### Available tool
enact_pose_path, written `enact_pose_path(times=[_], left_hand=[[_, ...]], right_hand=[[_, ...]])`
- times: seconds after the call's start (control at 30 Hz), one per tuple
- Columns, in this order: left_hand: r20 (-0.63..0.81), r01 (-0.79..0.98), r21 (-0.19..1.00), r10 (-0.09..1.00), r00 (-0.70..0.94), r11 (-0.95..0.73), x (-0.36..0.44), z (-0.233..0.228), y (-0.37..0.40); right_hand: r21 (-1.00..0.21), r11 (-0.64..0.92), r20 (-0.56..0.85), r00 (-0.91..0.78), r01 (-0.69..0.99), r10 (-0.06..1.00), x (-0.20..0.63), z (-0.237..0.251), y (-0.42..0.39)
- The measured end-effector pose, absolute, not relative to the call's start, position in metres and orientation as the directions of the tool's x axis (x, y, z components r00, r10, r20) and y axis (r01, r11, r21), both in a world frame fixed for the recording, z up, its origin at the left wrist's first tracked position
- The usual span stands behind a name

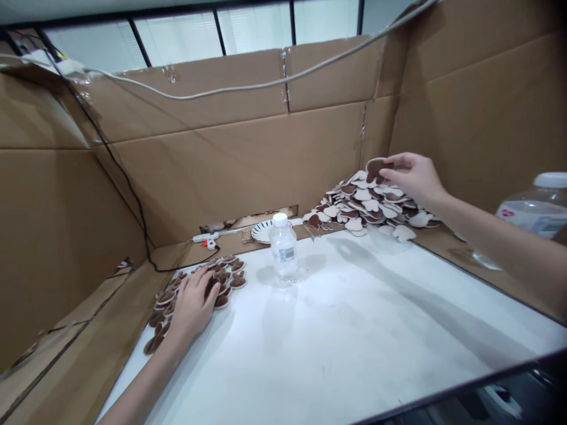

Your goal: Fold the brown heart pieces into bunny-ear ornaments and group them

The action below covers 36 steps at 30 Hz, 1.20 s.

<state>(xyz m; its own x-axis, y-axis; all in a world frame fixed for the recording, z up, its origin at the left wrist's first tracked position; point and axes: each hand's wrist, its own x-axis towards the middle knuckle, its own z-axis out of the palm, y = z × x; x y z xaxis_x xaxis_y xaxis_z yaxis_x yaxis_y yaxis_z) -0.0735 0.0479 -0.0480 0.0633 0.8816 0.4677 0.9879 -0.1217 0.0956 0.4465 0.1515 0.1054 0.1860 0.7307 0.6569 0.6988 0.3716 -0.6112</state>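
My right hand [414, 174] pinches a flat brown cutout [375, 167] with a pale edge and rounded lobes, at the top of a heap of similar cutouts [371, 205]. Some in that heap show a white side, others a brown one. On the left of the white board [336, 330], my left hand [195, 298] lies with fingers stretched over a cluster of brown cutouts [238, 274]. These lie brown side up, close together and partly overlapping. What is under the left palm is hidden.
A clear bottle [283, 254] with a white cap stands upright on the board. Behind it are a striped plate [261, 231] and a white glue gun [208, 239]. A larger bottle [531, 203] stands at the right. Cardboard walls [234, 153] surround the board, and a cable [212, 92] crosses above.
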Motion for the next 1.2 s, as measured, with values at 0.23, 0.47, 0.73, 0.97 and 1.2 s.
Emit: enact_pose_path(times=[0.23, 0.47, 0.73, 0.97, 1.2], left_hand=[[0.501, 0.885, 0.228, 0.828, 0.251, -0.406, -0.005, -0.025, 0.014], [0.546, 0.689, 0.321, 0.722, 0.425, -0.649, 0.043, -0.021, -0.019], [0.457, 0.6, 0.446, 0.745, 0.486, -0.664, 0.052, -0.039, -0.021], [0.355, 0.605, 0.49, 0.778, 0.519, -0.628, 0.05, -0.055, -0.014], [0.352, 0.6, 0.508, 0.785, 0.511, -0.618, 0.051, -0.053, -0.016]], right_hand=[[-0.838, 0.46, 0.399, -0.244, 0.295, 0.884, 0.354, 0.078, 0.049], [-0.994, 0.11, 0.084, -0.614, 0.005, 0.785, 0.279, 0.004, 0.012], [-0.951, 0.068, -0.108, -0.533, 0.3, 0.839, 0.262, -0.054, 0.016], [-0.733, 0.453, 0.186, -0.491, 0.507, 0.851, 0.272, -0.048, 0.02], [-0.68, 0.648, 0.276, -0.699, 0.344, 0.66, 0.278, -0.044, 0.019]])
